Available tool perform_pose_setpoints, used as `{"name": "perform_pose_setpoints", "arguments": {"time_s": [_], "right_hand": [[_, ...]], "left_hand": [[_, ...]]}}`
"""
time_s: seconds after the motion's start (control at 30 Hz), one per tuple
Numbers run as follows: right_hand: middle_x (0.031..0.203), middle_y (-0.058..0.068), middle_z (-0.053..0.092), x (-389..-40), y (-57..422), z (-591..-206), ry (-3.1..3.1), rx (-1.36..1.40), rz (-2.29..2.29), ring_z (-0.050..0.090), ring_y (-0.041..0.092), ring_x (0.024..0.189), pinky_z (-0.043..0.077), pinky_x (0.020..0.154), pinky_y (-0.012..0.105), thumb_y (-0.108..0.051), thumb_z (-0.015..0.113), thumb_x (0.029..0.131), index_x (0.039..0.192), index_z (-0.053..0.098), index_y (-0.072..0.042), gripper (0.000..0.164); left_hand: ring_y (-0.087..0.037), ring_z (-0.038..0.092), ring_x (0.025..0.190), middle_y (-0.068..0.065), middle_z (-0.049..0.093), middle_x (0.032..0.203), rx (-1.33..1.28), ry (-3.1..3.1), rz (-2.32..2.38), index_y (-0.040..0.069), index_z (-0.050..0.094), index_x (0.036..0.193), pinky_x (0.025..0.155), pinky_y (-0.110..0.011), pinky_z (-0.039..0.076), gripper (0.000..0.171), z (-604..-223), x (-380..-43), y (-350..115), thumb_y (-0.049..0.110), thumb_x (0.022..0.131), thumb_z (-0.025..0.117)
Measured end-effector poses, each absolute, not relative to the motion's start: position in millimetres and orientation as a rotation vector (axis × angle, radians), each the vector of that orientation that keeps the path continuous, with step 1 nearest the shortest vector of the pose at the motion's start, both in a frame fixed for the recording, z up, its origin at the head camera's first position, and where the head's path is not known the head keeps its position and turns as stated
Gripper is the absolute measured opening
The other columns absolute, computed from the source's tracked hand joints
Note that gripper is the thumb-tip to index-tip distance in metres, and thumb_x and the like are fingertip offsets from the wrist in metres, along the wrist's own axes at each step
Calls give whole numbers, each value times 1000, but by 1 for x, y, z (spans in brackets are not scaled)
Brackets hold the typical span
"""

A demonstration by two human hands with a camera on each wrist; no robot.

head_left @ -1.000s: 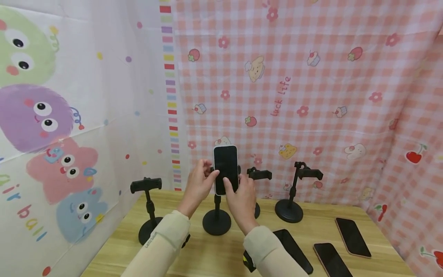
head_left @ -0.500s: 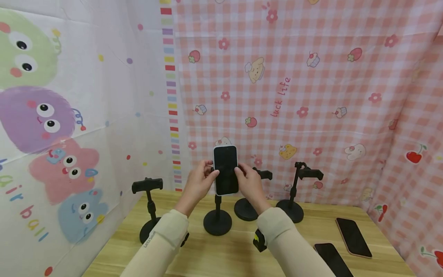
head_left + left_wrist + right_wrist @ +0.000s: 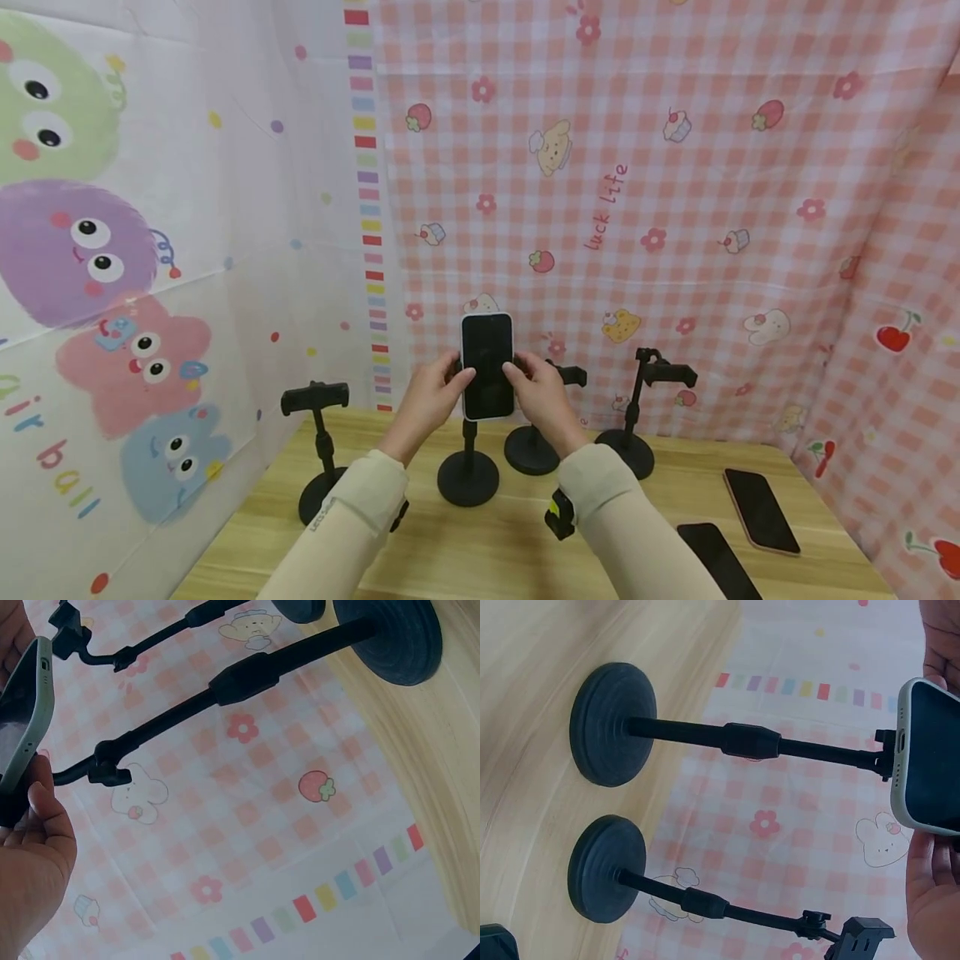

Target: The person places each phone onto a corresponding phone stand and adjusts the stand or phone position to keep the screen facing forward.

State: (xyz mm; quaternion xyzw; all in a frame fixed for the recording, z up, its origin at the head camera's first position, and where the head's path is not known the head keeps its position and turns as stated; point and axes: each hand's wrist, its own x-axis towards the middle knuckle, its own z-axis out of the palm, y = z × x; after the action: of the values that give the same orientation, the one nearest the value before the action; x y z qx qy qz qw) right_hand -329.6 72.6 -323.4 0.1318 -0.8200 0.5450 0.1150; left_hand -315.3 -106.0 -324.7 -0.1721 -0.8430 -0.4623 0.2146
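Observation:
A smartphone (image 3: pixel 488 346) with a white edge and dark screen stands upright at the head of a black phone stand (image 3: pixel 468 479). My left hand (image 3: pixel 429 398) grips its left side, thumb on the front, fingers behind. Opposite, my right hand (image 3: pixel 542 395) holds the right side with the thumb at the screen's edge. The left wrist view catches the bottom edge of the smartphone (image 3: pixel 34 724) above the left hand (image 3: pixel 34 870). In the right wrist view the stand's pole (image 3: pixel 697 733) runs to the back of the phone; the clamp is mostly hidden.
Black phone stands without phones stand to the left (image 3: pixel 317 398), close behind on the right (image 3: pixel 531 450) and farther right (image 3: pixel 671 373). Two dark phones lie on the table's right side, one farther back (image 3: pixel 761 510), one nearer (image 3: pixel 718 560). Patterned cloth (image 3: pixel 652 192) hangs behind.
My right hand has moved right and up, its thumb going from low on the screen to the right edge. The left hand and smartphone stay nearly in place. My right forearm now covers a phone on the table.

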Motion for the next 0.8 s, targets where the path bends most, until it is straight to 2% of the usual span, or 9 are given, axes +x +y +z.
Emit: {"name": "perform_pose_setpoints", "arguments": {"time_s": [0.17,0.33,0.47,0.63,0.8], "right_hand": [[105,17,63,-329,74,-323,-2385,390,1631,55,26,86,49,77,41,-24,54,98,130,56,-6,37],[111,16,64,-328,71,-323,-2404,346,1666,57,26,93,52,87,45,-26,54,98,129,57,-8,36],[117,16,64,-328,66,-321,-2393,291,1694,57,27,100,49,95,50,-26,55,97,129,56,-8,37],[113,15,65,-328,61,-321,-2390,265,1660,58,27,97,49,94,49,-26,55,97,129,57,-7,37],[109,15,67,-325,57,-322,-2390,241,1563,60,27,93,51,90,48,-27,57,96,126,58,-7,36]], "left_hand": [[-21,53,69,-11,64,80,-503,-2361,-1306,6,61,105,62,-31,44,18,-324,-319,-108,21,97,57],[-23,53,74,-12,67,89,-510,-2381,-1343,7,60,113,65,-33,44,21,-326,-322,-111,22,97,55],[-24,54,78,-12,68,95,-499,-2407,-1338,8,59,117,69,-37,47,26,-326,-326,-115,25,98,55],[-25,59,94,-13,70,110,-485,-2434,-1381,11,58,123,88,-48,49,31,-325,-330,-119,27,97,55],[-24,60,94,-14,70,111,-488,-2409,-1413,10,58,122,89,-49,49,29,-327,-331,-120,26,97,55]]}}
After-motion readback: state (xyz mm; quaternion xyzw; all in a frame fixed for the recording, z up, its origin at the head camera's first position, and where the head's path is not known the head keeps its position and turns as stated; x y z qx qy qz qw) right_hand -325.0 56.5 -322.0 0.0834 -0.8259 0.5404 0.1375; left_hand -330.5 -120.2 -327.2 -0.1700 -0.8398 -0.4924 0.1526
